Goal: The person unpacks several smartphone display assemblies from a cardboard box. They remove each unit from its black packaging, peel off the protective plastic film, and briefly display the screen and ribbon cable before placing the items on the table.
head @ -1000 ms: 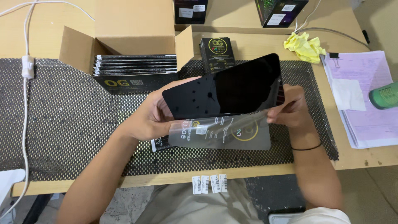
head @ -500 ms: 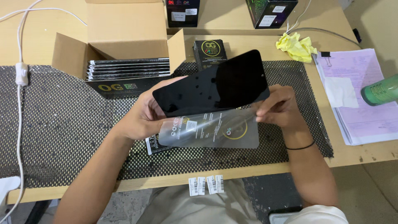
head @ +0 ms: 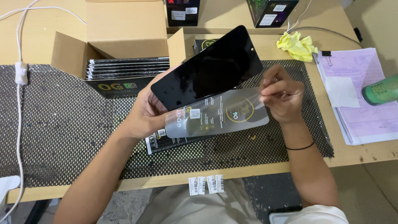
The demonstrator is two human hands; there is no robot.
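At the far left a white cable (head: 18, 108) with an inline switch runs down over the black mesh mat (head: 62, 132) that covers most of the desk (head: 257, 174). Behind the mat stands an open cardboard box (head: 124, 37) with a row of flat black packets (head: 128, 67) stacked inside.

The left hand (head: 143, 114) is closed on the left end of a black glass panel (head: 207, 68), thumb on the front face and fingers behind, holding it up above the mat. The panel's long axis runs from lower left up to upper right, with its glossy face turned toward the camera and its far corner pointing at the back of the desk. It looks thin, stiff and brittle, light for its size and slick on the face, so holding it by the edges, as here, seems safest.

Just below it, a clear printed film (head: 219, 116) hangs away from the panel, lying nearly level with its long axis left to right. It looks flimsy and floppy, apt to curl or cling, and best taken by a corner. Beneath it a flat black packet (head: 166, 141) lies on the mat.

The right hand (head: 284, 93) pinches the right end of the film between thumb and fingertips; a dark band sits on that wrist.

Farther right lie a crumpled yellow cloth (head: 298, 45), pink papers (head: 360, 95) under a clip and a green bottle (head: 380, 89). Small white labels (head: 206, 184) stick to the desk's front edge.
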